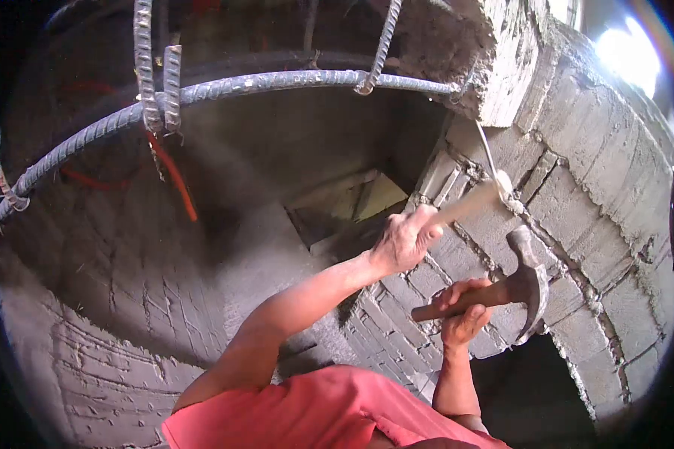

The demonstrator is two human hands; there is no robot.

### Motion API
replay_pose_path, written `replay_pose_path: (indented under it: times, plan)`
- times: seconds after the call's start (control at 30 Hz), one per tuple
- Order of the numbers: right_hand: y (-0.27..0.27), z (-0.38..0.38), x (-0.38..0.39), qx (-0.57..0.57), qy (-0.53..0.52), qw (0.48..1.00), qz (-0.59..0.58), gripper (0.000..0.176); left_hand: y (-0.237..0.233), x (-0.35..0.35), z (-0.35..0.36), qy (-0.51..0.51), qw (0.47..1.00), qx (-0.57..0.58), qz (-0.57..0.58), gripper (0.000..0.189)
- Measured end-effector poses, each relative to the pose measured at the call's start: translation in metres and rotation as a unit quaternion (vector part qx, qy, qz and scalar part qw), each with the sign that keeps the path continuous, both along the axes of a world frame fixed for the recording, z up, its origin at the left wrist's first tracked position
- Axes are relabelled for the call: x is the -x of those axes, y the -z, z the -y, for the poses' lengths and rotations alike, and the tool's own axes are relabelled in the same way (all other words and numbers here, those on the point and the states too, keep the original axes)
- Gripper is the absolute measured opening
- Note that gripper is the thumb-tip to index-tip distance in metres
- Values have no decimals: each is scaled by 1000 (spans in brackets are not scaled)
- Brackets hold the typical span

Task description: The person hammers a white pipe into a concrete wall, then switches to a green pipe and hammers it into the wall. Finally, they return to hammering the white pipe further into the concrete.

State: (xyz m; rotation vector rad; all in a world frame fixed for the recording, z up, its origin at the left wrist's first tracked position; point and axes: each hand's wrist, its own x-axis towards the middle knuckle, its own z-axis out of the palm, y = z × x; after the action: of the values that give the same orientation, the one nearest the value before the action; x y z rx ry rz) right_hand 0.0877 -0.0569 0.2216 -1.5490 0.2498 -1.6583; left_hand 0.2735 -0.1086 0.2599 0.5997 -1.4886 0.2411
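Observation:
My left hand (406, 241) is closed around one end of a pale, wooden-looking strip (468, 203), slightly blurred. Its far end reaches the brick wall (584, 179), close to a thin light rod (487, 150) hanging from the concrete corner above. Lower and to the right, my right hand (464, 308) grips a claw hammer (530, 280) by its wooden handle, with the metal head facing the bricks. Both forearms come up from the bottom, out of a red shirt.
A long ribbed steel bar (269, 81) curves across the top, with shorter rebar ends (148, 67) tied to it. An orange tube (176, 179) dangles below. A rough concrete block (502, 67) juts out at upper right. A dark opening (532, 393) lies below the bricks.

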Motion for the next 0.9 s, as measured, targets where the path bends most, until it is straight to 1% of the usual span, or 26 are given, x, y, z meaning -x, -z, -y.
replay_pose_path:
  times: [0.07,0.1,0.13,0.17,0.2,0.27,0.3,0.33,0.4,0.43,0.5,0.6,0.63,0.73,0.77,0.8,0.83,0.87,0.9]
  plan:
    - [-6,1,3,13,11,999,-48,63,-15,-5,2,43,985,-133,-101,35]
    - [-25,2,1,41,43,995,-80,63,-39,-6,-1,39,981,-134,-131,35]
    - [-50,-2,-6,41,42,995,-83,63,-48,-8,8,46,978,-152,-138,39]
    - [-79,-9,-16,43,40,997,-51,63,-55,-6,17,56,974,-152,-161,41]
    - [-95,-12,-21,47,38,998,-19,64,-63,-2,26,66,969,-150,-184,43]
    - [-100,-14,-20,67,22,997,-12,63,-74,9,35,97,947,-168,-255,49]
    - [-102,-14,-21,85,8,996,-1,62,-75,12,41,95,953,-149,-246,55]
    - [-90,-3,-20,91,6,996,-4,62,-75,10,43,69,956,-160,-237,56]
    - [-50,24,-14,235,97,965,-66,62,-73,7,51,73,957,-147,-240,55]
    - [-46,22,-11,237,95,964,-74,62,-70,6,56,74,955,-145,-248,55]
    - [-41,19,-10,144,73,980,-114,64,-64,3,69,52,967,-105,-226,52]
    - [-63,30,-11,182,104,971,-118,67,-61,2,90,48,964,-81,-249,51]
    - [-71,39,-12,233,120,958,-111,68,-60,4,96,51,964,-78,-249,51]
    - [-91,41,-17,227,118,962,-94,67,-53,7,111,83,957,-88,-264,54]
    - [-104,36,-16,235,134,950,-153,63,-52,6,115,108,954,-78,-267,55]
    - [-112,33,-19,235,134,950,-154,63,-52,4,116,133,951,-68,-269,57]
    - [-118,30,-24,227,135,954,-141,62,-51,3,116,133,951,-70,-270,57]
    - [-122,29,-31,218,136,958,-127,62,-52,1,112,167,942,-94,-275,58]
    - [-123,33,-42,234,121,963,-52,62,-51,1,111,202,931,-117,-279,59]
